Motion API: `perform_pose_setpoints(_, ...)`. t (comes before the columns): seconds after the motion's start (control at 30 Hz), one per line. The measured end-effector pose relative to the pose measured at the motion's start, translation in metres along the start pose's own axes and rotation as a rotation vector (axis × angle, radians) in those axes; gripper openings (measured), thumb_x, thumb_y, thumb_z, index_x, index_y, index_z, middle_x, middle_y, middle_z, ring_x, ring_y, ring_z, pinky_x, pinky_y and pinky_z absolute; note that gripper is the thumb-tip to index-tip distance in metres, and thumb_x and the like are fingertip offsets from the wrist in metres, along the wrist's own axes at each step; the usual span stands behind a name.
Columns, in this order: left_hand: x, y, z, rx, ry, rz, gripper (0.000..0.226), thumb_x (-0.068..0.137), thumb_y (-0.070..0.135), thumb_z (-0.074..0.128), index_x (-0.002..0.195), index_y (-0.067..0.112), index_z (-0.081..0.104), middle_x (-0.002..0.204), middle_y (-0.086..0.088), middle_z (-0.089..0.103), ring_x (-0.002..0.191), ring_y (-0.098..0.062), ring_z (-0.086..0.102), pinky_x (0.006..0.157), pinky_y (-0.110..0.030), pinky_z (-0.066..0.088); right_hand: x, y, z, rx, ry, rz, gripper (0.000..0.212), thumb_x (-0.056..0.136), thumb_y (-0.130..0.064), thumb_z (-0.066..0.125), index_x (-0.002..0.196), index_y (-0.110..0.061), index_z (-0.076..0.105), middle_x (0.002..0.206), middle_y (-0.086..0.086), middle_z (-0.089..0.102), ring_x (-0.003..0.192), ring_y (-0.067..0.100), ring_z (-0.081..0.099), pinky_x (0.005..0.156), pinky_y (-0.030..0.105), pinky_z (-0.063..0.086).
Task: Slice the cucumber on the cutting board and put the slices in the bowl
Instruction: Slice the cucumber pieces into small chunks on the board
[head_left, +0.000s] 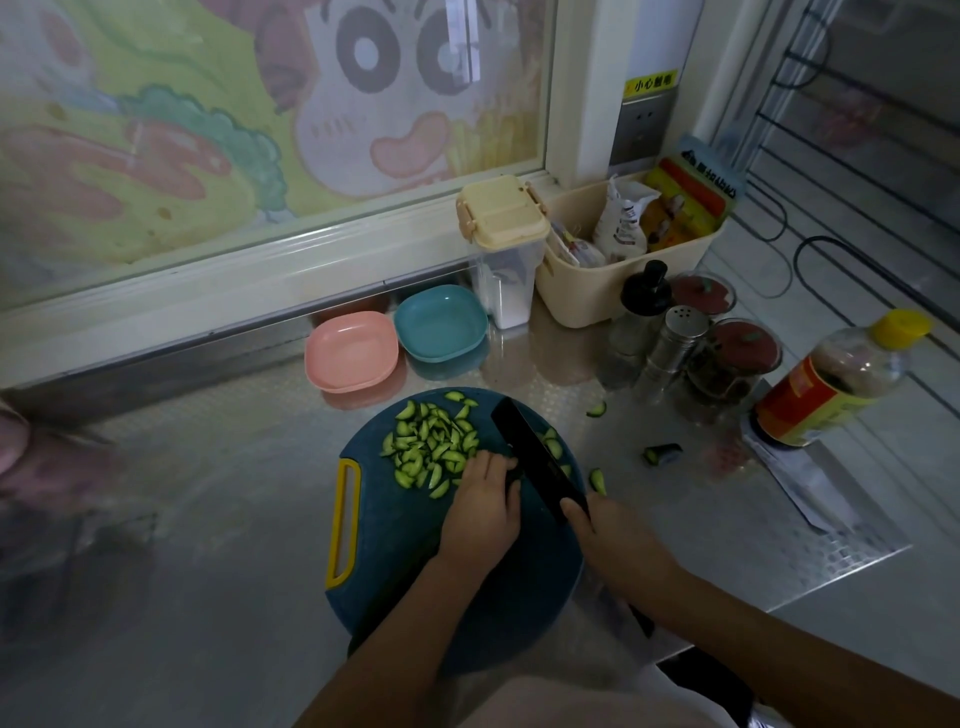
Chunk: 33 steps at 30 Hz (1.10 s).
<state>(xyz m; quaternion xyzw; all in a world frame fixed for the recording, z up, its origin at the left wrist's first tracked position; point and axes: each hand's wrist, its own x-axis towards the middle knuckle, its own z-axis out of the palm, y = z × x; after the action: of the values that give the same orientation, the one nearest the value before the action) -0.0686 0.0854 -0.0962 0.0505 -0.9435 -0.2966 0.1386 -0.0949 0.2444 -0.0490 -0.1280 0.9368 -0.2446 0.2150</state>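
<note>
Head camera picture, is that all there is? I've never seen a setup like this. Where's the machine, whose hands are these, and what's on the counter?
There is no machine here. A person wears one wide-angle camera on the head, and it looks down at their own two bare hands. The right hand grips a black knife, its blade over a round blue cutting board with a yellow handle. The left hand curls its fingers over what looks like the remaining cucumber piece, right beside the blade. A heap of cucumber slices lies on the board, and a few stray bits lie on the metal counter. Behind the board sit a pink bowl and a teal bowl, neither holding any slices. A sauce bottle stands at the right.
</note>
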Motion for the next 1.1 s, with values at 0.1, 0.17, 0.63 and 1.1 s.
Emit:
perform_pose_setpoints(0.1,0.000,-0.001,0.000,-0.007,0.006,0.001,0.017,0.085,0.011,0.052,0.100,0.006,0.058,0.094,-0.007,0.052,0.090,-0.015,0.043,0.080,-0.025,0.036,0.000,-0.001,0.002,-0.019,0.000,0.000,0.041,0.100,-0.039,0.030,0.093,-0.008,0.057,0.085,0.011,0.065,0.075,0.022,0.062,0.068,0.033,0.048)
perform_pose_setpoints(0.17,0.001,-0.001,0.001,-0.007,0.008,0.001,0.017,0.084,0.010,0.052,0.099,0.006,0.058,0.093,-0.007,0.053,0.089,-0.016,0.043,0.080,-0.026,0.037,-0.001,-0.002,0.003,-0.049,0.009,-0.008,0.041,0.100,-0.039,0.029,0.093,-0.009,0.056,0.084,0.010,0.065,0.074,0.021,0.062,0.066,0.031,0.048)
perform_pose_setpoints(0.63,0.000,-0.002,0.000,-0.061,0.007,-0.003,0.028,0.088,0.025,0.039,0.099,0.007,0.057,0.095,-0.006,0.054,0.091,-0.013,0.044,0.080,-0.021,0.036,0.008,-0.008,0.018,-0.100,0.038,0.022,0.037,0.101,-0.036,0.031,0.095,-0.009,0.056,0.092,0.006,0.065,0.061,0.008,0.046,0.047,0.020,0.031)
perform_pose_setpoints(1.1,0.001,0.000,0.001,-0.034,0.037,-0.021,0.026,0.089,0.020,0.033,0.092,0.007,0.055,0.088,-0.006,0.051,0.084,-0.013,0.041,0.077,-0.022,0.033,-0.002,-0.004,0.005,0.088,0.006,0.006,0.039,0.100,-0.037,0.032,0.085,-0.009,0.055,0.074,0.006,0.060,0.071,0.022,0.061,0.062,0.029,0.044)
